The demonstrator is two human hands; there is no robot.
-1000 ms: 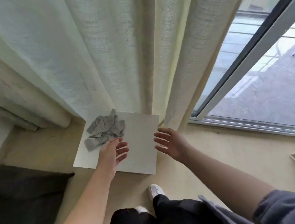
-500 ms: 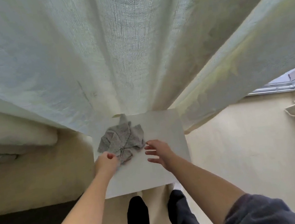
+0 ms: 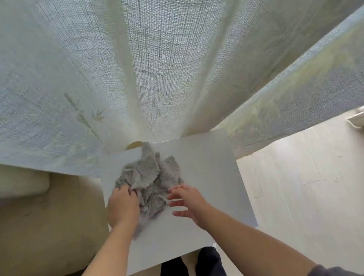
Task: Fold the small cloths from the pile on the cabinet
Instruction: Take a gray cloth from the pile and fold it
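Note:
A crumpled pile of small grey cloths (image 3: 150, 176) lies on the white cabinet top (image 3: 207, 169), toward its left and back. My left hand (image 3: 122, 206) grips the pile's left edge, fingers curled into the fabric, and part of a cloth trails down under that wrist. My right hand (image 3: 188, 199) hovers at the pile's right front edge with fingers spread and straight, fingertips at the cloth; I cannot tell if they touch it.
A pale curtain (image 3: 167, 60) hangs right behind the cabinet and brushes its back edge. A beige upholstered seat (image 3: 38, 222) stands to the left. Light wooden floor (image 3: 318, 190) lies to the right. My dark trouser legs (image 3: 192, 273) stand at the cabinet's front.
I have stepped closer and the view has tilted down over the cabinet. My left hand has closed on the pile's left edge, and my right hand has moved in to its right side.

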